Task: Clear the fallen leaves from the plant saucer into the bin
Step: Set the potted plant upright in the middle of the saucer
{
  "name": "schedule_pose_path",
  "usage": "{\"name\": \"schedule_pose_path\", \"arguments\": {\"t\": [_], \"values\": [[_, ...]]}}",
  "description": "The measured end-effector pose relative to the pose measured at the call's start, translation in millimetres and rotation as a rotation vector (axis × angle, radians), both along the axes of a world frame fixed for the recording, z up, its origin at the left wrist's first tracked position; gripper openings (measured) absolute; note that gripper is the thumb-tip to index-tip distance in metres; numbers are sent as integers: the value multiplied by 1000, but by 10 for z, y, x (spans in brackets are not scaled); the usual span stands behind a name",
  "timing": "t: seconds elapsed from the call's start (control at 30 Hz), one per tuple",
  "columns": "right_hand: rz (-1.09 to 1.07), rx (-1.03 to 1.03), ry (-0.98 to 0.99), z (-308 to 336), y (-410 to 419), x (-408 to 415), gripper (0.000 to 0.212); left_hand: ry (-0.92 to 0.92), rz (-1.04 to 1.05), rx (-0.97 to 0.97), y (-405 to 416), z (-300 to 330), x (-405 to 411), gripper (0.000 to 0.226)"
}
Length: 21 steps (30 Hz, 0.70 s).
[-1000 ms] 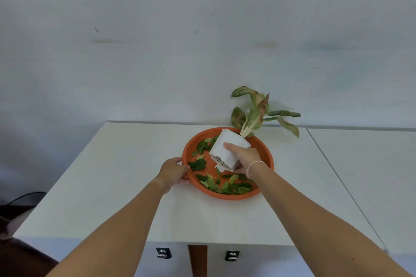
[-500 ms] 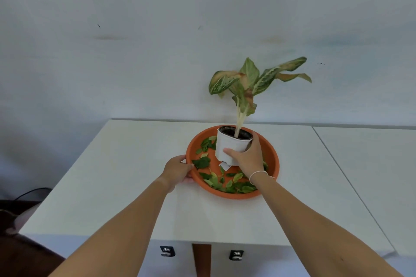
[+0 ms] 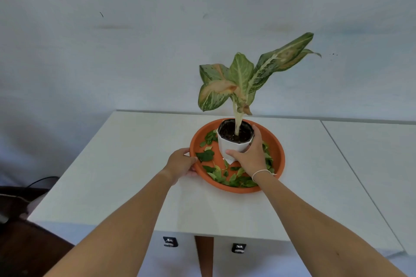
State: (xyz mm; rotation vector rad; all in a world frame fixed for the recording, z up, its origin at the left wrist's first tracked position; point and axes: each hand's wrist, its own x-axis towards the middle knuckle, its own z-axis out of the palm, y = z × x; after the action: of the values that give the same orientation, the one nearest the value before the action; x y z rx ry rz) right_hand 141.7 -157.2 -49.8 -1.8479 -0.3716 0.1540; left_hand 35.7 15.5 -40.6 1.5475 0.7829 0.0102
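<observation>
An orange plant saucer [image 3: 278, 157] lies on the white table [image 3: 126, 164]. Several green fallen leaves [image 3: 219, 175] are scattered inside it, mostly along the near and left sides. A white plant pot [image 3: 227, 147] with dark soil stands upright in the saucer, and a tall plant [image 3: 240, 78] with variegated leaves rises from it. My right hand [image 3: 251, 156] wraps around the pot's near right side. My left hand [image 3: 181, 163] grips the saucer's left rim. No bin is in view.
A second white table [image 3: 378, 164] adjoins on the right with a thin seam between. A pale wall stands right behind the tables. Two drawer locks [image 3: 170, 241] show under the front edge. Dark floor and a cable [image 3: 40, 181] lie at the left.
The pot lay tipped away from me a second ago; my right hand has stood it upright in the saucer. My left hand has stayed on the rim.
</observation>
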Motion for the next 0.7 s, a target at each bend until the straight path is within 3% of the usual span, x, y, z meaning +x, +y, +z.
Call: {"name": "schedule_pose_path", "arguments": {"t": [0.7], "values": [[65, -91, -12, 22, -80, -31, 113, -13, 43, -117, -42, 36, -31, 42]]}}
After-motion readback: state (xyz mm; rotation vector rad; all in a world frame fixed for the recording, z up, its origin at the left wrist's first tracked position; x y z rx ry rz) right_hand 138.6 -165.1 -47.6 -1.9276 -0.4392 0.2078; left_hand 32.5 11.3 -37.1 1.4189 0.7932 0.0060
